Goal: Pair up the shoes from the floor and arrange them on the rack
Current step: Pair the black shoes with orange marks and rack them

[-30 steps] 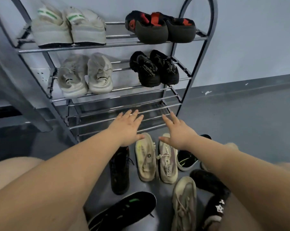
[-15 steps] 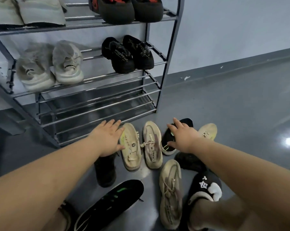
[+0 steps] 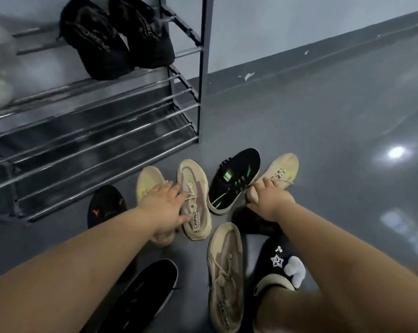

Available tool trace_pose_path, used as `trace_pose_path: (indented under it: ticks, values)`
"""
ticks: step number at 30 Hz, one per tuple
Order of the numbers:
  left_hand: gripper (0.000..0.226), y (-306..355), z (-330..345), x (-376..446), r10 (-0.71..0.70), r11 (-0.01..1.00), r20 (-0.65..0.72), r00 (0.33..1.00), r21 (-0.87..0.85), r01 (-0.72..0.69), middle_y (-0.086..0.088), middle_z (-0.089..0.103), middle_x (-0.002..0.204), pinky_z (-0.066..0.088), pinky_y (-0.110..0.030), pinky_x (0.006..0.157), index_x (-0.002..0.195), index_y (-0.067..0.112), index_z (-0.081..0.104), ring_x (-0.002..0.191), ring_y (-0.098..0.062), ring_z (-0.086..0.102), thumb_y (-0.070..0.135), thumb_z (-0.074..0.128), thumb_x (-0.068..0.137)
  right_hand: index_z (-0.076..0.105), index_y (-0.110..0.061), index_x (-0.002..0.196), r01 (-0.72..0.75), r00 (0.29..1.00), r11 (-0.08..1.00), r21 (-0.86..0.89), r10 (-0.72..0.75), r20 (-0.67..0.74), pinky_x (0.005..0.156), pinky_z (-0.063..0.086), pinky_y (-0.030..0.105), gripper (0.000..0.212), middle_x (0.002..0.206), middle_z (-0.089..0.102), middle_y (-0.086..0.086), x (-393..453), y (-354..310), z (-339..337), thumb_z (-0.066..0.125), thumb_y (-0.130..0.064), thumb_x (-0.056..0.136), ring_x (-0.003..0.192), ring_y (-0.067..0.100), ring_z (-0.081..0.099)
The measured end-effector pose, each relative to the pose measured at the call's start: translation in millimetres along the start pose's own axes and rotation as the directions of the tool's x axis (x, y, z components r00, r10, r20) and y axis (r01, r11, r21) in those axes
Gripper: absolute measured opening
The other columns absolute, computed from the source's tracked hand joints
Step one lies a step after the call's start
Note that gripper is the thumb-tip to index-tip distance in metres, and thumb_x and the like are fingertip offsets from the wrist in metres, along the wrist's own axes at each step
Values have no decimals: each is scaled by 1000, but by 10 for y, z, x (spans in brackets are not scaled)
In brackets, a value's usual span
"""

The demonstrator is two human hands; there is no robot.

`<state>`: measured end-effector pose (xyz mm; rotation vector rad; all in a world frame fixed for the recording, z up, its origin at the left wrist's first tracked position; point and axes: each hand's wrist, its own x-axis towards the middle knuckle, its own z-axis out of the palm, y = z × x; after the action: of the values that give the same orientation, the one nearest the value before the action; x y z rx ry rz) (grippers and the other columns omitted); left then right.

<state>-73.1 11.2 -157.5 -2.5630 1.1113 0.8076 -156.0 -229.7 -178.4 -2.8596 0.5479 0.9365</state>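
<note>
1. Nearest, a black shoe with green marks point(image 3: 140, 294) and a beige sneaker point(image 3: 224, 277) lie on the glossy grey floor point(image 3: 323, 145).
2. The left hand point(image 3: 163, 205) lies flat, fingers spread, on a beige shoe point(image 3: 150, 181) beside the beige "CAPAD" shoe point(image 3: 194, 200).
3. The right hand point(image 3: 267, 200) is closed around the heel of a beige laced shoe point(image 3: 281, 173), next to a black-and-green sneaker point(image 3: 234, 179).
4. Beyond, the metal rack point(image 3: 203, 68) holds a black pair point(image 3: 116, 37); its lower rails are bare. A grey wall point(image 3: 299, 18) stands behind.
</note>
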Motion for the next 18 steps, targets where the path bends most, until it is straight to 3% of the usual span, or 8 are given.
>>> trace_pose_path:
  ticks: [3,6,12,18]
  values:
    - [73,151,142,301,26,999,60,998,-37,-24,-6,0,160,4,-38,119,151,20,8,148,-24,2,56,34,93,22,-15,148,-82,993,996,21,80,84,105,36,46,69,157,14,13,120,177,202,46,-50,93,137,36,29]
    - [70,364,238,568,94,995,107,990,-45,-89,-6,4,160,8,-39,119,151,19,10,147,-24,6,53,33,95,27,-16,145,-145,978,987,66,133,158,103,39,45,67,149,30,12,186,327,361,48,-51,92,132,34,37]
    - [63,838,253,1042,226,964,50,973,-155,-216,-2,27,153,21,-36,113,149,19,20,138,-22,27,50,34,96,36,-17,141,-230,955,968,103,204,214,106,36,43,64,143,42,10,359,654,531,44,-56,91,131,31,39]
    - [62,1146,339,1423,188,947,97,977,-283,-154,-6,35,145,31,-38,107,146,18,26,132,-26,36,49,40,94,38,-18,140,-254,945,954,162,209,251,109,33,43,65,144,42,8,522,833,716,43,-59,90,134,29,35]
